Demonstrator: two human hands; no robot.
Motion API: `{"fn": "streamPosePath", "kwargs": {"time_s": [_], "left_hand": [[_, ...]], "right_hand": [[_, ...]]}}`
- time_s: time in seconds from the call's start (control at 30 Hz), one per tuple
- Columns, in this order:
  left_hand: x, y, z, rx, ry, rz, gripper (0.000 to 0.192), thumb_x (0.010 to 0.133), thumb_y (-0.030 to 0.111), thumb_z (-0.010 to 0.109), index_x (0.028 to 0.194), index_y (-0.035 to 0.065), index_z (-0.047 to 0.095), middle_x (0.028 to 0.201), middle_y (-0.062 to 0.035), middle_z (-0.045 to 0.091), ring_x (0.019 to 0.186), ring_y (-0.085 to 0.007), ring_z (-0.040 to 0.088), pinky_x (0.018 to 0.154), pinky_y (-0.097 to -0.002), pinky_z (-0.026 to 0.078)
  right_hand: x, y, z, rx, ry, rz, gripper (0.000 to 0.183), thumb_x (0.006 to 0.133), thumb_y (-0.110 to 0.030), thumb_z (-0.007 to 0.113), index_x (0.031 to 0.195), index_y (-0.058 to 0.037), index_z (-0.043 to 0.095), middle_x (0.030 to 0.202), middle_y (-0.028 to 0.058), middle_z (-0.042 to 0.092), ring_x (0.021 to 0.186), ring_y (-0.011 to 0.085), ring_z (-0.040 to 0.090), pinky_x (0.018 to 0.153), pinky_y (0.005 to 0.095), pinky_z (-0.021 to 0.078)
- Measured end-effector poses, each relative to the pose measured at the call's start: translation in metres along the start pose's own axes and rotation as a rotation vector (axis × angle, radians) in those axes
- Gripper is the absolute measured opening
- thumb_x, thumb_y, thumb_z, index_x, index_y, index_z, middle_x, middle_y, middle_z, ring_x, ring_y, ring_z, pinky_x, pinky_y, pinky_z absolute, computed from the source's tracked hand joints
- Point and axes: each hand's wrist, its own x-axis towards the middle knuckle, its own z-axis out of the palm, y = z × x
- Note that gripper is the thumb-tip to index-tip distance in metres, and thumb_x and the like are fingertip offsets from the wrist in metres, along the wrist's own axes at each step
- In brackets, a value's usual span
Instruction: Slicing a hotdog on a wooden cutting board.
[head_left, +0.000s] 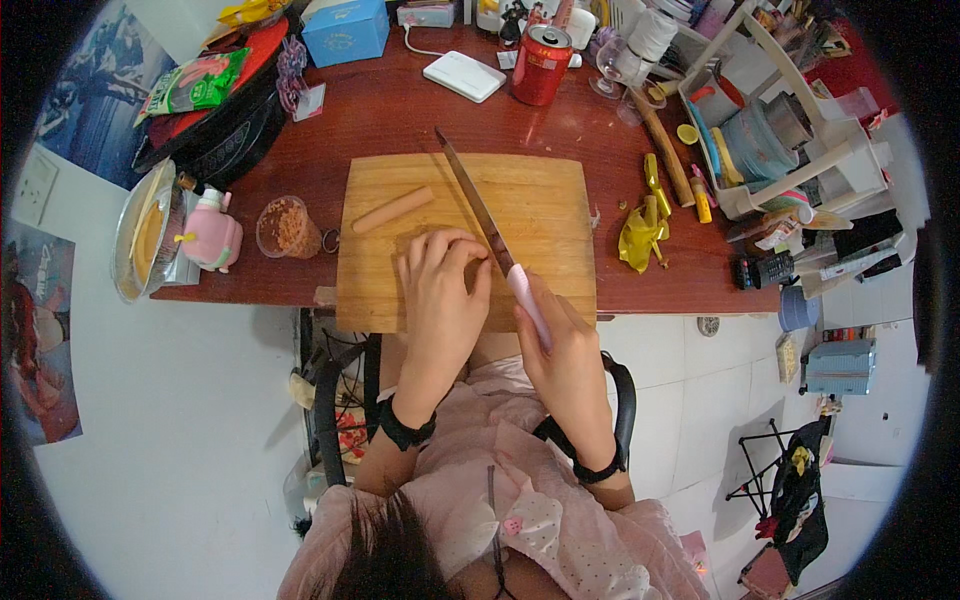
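My right hand (566, 349) grips the pink handle of a long kitchen knife (480, 206). The blade slants up and left across a wooden cutting board (547, 202), its tip past the board's far edge. Just left of the blade, my left hand (442, 292) rests over the board with fingers bent and thumb and forefinger close together. Whether something small sits under those fingertips is hidden. A pinkish sausage (393, 209) lies on the board beyond my left hand, apart from both hands. The board's near edge juts out over the table edge.
Left of the board stands a clear cup of chopped orange-pink bits (292, 229), beside a pink bottle (213, 231). Crumpled yellow wrappers (637, 240) and a wooden rolling pin (664, 146) lie right. Farther back are a red can (541, 67) and a white power bank (464, 76).
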Motion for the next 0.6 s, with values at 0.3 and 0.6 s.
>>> {"fn": "streamPosePath", "kwargs": {"time_s": [0.3,0.6], "left_hand": [[0.0006,0.0012,0.0005,-0.015,0.022,-0.020,0.013,0.081,0.008,0.073,0.093,0.0056,0.067,0.107,-0.0070,0.063,0.109,-0.0301,0.054,0.096,-0.0416,0.040],[-0.0013,0.0011,0.0030,-0.016,0.027,0.016,0.011,0.084,0.008,0.072,0.091,0.0039,0.065,0.105,-0.0072,0.061,0.109,-0.0291,0.053,0.095,-0.0435,0.037]], "right_hand": [[-0.0008,-0.0060,-0.0023,-0.074,-0.054,0.005,0.040,0.097,-0.011,0.057,0.137,-0.0069,0.053,0.090,0.0273,0.064,0.071,0.0462,0.066,0.060,0.0522,0.0536],[-0.0011,-0.0032,-0.0044,-0.036,-0.077,0.041,0.044,0.097,-0.011,0.057,0.140,-0.0071,0.051,0.092,0.0276,0.065,0.071,0.0467,0.066,0.060,0.0515,0.0538]]}}
